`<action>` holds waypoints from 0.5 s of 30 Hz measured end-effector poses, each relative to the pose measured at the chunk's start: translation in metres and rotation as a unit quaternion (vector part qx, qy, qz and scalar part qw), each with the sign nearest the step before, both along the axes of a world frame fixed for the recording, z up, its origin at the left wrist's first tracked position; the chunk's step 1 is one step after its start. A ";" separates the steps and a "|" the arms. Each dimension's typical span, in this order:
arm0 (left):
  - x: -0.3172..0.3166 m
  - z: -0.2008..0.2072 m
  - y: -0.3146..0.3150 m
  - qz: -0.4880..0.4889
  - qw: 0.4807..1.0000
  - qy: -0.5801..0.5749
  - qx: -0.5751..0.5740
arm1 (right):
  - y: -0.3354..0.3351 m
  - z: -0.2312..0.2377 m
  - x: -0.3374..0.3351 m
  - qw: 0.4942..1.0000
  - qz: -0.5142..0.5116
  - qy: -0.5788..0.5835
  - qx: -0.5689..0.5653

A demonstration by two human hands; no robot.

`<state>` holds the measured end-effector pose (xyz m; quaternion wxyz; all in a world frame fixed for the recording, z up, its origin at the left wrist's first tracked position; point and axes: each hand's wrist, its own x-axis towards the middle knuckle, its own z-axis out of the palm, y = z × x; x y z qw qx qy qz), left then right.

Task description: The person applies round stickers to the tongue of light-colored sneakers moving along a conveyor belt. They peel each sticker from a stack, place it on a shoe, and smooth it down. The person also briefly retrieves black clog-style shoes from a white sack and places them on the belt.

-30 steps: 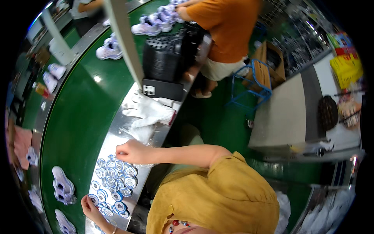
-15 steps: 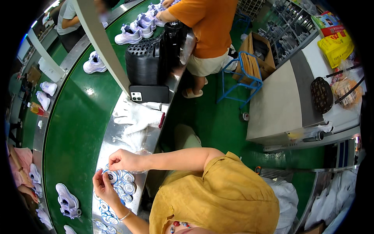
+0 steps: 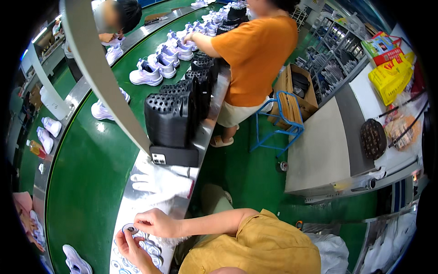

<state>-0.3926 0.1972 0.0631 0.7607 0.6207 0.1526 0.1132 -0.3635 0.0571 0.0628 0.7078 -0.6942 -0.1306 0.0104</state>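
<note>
A round disc [image 3: 130,229], white with a blue rim and a dark centre, is held between my hands above the steel ledge. My left hand [image 3: 130,249] pinches its lower edge between thumb and fingers. The closed fingertips of my right hand [image 3: 157,223] grip the disc's near side. Below and beside my hands lies a loose pile of similar round discs [image 3: 153,251], partly covered by my left hand. White gloves with a red cuff [image 3: 162,183] lie on the ledge just past my right hand.
A black phone [image 3: 175,156] leans against black perforated blocks [image 3: 166,121]. A grey post [image 3: 93,68] rises beside them. White-lilac sneakers [image 3: 146,75] line the green belt [image 3: 82,182]. A co-worker in an orange top [image 3: 260,55] stands ahead by a blue stool [image 3: 278,132].
My view has tilted up, showing more sneakers and co-workers farther along the belt. My hands stay together at the pile, with the disc now plainly visible between them.
</note>
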 end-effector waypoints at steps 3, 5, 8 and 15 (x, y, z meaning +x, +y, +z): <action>0.023 0.002 -0.007 -0.028 0.997 0.020 0.072 | -0.015 -0.003 0.026 0.994 -0.054 -0.081 -0.039; 0.038 0.019 -0.022 -0.015 0.991 0.035 0.127 | -0.027 0.014 0.037 0.987 -0.082 -0.120 -0.075; 0.052 0.054 -0.050 -0.068 0.984 0.051 0.156 | -0.055 0.047 0.044 0.969 -0.098 -0.150 -0.170; 0.062 0.140 -0.116 -0.113 0.972 0.057 0.197 | -0.119 0.131 0.051 0.940 -0.083 -0.166 -0.285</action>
